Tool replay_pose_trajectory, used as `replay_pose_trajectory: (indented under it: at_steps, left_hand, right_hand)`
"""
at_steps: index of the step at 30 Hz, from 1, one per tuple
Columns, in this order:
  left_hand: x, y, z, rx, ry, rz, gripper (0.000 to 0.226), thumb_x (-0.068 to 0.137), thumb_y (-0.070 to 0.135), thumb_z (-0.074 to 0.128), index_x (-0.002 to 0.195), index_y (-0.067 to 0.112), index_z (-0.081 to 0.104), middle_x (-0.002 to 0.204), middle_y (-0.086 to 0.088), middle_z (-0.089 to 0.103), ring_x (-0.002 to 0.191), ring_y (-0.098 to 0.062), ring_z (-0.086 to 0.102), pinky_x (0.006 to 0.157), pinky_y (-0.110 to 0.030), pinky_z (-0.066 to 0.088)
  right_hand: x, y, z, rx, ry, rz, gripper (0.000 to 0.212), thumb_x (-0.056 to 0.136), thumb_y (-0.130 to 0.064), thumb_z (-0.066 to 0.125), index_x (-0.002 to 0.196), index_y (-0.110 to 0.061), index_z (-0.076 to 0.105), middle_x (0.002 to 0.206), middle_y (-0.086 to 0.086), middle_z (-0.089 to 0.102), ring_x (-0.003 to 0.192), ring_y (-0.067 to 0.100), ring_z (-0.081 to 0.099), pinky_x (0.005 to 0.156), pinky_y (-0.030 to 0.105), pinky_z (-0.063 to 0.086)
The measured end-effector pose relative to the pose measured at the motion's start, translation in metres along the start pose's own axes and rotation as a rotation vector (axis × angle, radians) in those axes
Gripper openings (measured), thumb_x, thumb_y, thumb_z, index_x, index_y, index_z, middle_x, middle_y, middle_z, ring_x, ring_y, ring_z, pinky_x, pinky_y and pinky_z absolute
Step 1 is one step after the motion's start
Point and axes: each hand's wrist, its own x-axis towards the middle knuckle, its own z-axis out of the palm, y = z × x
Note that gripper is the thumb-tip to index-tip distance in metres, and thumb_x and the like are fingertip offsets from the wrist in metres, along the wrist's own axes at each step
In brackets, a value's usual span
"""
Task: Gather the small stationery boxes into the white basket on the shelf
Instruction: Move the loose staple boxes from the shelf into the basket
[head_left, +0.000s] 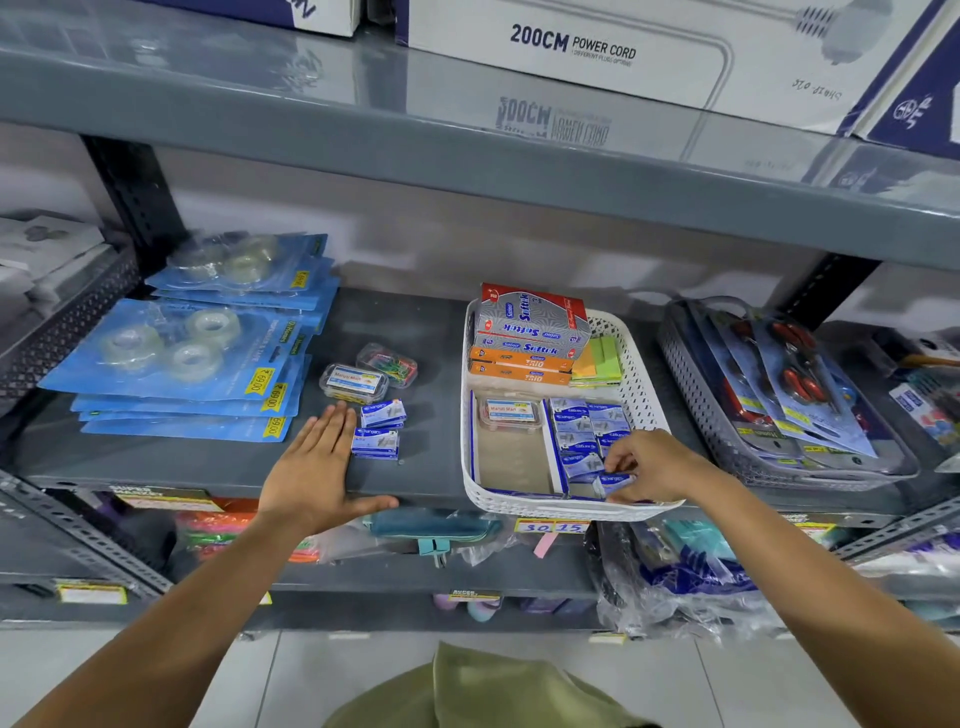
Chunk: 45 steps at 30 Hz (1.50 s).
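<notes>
Inside white basket (641, 374), small blue-and-white boxes (587, 434) in rows.

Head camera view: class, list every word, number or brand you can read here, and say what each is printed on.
"200CM POWER CORD": white carton on the top shelf.
"Softek": red-and-grey boxes in the white basket.
"TRIO": orange boxes below them.
"69.00": yellow stickers on the tape packs.
"30 15": handwritten shelf tag.
Small blue boxes: print too blurred.

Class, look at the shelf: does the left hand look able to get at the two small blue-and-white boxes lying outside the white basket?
Probably yes. The open left hand lies flat on the grey shelf, right beside the two small blue-and-white boxes, with nothing between them.
</notes>
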Motion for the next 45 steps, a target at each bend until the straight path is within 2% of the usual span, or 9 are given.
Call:
replay_pose_trajectory:
  at_steps: [9,14,18,22,26,29,32,38,45]
  left_hand:
    - [0.000,0.000,0.000,-0.005,-0.004,-0.002,0.136,0.057,0.102,0.014,0.151,0.006,0.001,0.161,-0.010,0.005,0.148,-0.021,0.002,0.120,-0.035,-0.001]
    - [0.001,0.000,0.000,0.005,-0.011,-0.006,0.136,0.056,0.102,0.012,0.151,0.006,-0.003,0.161,-0.009,0.002,0.148,-0.020,0.000,0.119,-0.034,-0.003]
    - [0.001,-0.001,0.001,0.009,-0.015,-0.014,0.135,0.055,0.102,0.011,0.151,0.007,-0.005,0.161,-0.009,0.001,0.148,-0.020,-0.002,0.120,-0.035,-0.003]
    - [0.001,0.000,0.001,0.006,-0.013,-0.013,0.136,0.056,0.102,0.013,0.151,0.007,-0.002,0.161,-0.009,0.003,0.149,-0.020,0.000,0.120,-0.035,-0.001]
    - [0.001,-0.001,0.001,0.002,-0.012,-0.014,0.135,0.056,0.102,0.014,0.151,0.008,-0.002,0.161,-0.008,0.003,0.149,-0.020,0.001,0.120,-0.035,-0.002]
    - [0.001,-0.001,0.001,0.002,-0.009,-0.017,0.136,0.056,0.102,0.016,0.152,0.007,0.000,0.161,-0.008,0.005,0.149,-0.020,0.002,0.120,-0.035,0.000]
    - [0.001,0.000,0.001,0.015,-0.003,-0.014,0.136,0.056,0.102,0.016,0.152,0.007,0.002,0.161,-0.009,0.007,0.149,-0.020,0.003,0.120,-0.035,0.001]
    - [0.001,0.000,0.000,0.014,-0.008,-0.016,0.135,0.057,0.102,0.016,0.152,0.007,0.000,0.161,-0.008,0.005,0.148,-0.019,0.001,0.119,-0.034,-0.002]
    - [0.001,-0.001,0.001,-0.003,-0.001,-0.009,0.135,0.057,0.102,0.017,0.152,0.007,-0.001,0.161,-0.009,0.004,0.148,-0.020,0.000,0.120,-0.036,0.000]
  right_hand:
    - [-0.002,-0.001,-0.005,0.142,0.015,0.197,0.045,0.070,-0.040,0.081,0.092,-0.002,0.072,0.100,0.014,0.073,0.095,0.025,0.067,0.071,0.025,0.046]
    - [-0.001,-0.006,0.000,0.108,0.040,0.245,0.042,0.078,-0.034,0.075,0.101,0.001,0.070,0.108,0.015,0.070,0.102,0.025,0.065,0.086,0.031,0.052]
    - [-0.002,-0.009,0.000,0.161,0.055,0.274,0.049,0.078,-0.051,0.071,0.059,-0.010,0.052,0.058,0.003,0.050,0.060,0.017,0.052,0.056,0.027,0.038]
    - [-0.002,-0.015,0.004,0.130,0.069,0.270,0.055,0.076,-0.050,0.073,0.052,-0.017,0.037,0.051,-0.003,0.034,0.047,0.011,0.033,0.044,0.023,0.025]
    - [0.000,-0.008,0.004,0.264,0.079,0.286,0.032,0.075,-0.033,0.080,0.075,-0.003,0.067,0.067,0.006,0.059,0.061,0.018,0.055,0.066,0.028,0.051]
    - [0.003,-0.006,0.005,0.301,0.050,0.292,0.038,0.078,-0.027,0.078,0.093,0.007,0.071,0.082,0.011,0.065,0.076,0.023,0.068,0.087,0.037,0.057]
    - [0.001,-0.010,0.001,0.230,-0.013,0.279,0.033,0.082,-0.037,0.072,0.082,-0.004,0.068,0.084,0.012,0.068,0.083,0.025,0.070,0.082,0.031,0.054]
    - [-0.005,-0.021,0.004,0.117,0.014,0.257,0.056,0.072,-0.054,0.074,0.053,-0.016,0.038,0.055,0.000,0.040,0.054,0.015,0.040,0.053,0.028,0.030]
    - [-0.004,-0.012,0.008,0.522,0.037,0.295,0.025,0.076,-0.016,0.080,0.090,-0.007,0.062,0.096,0.015,0.069,0.083,0.024,0.064,0.086,0.038,0.055]
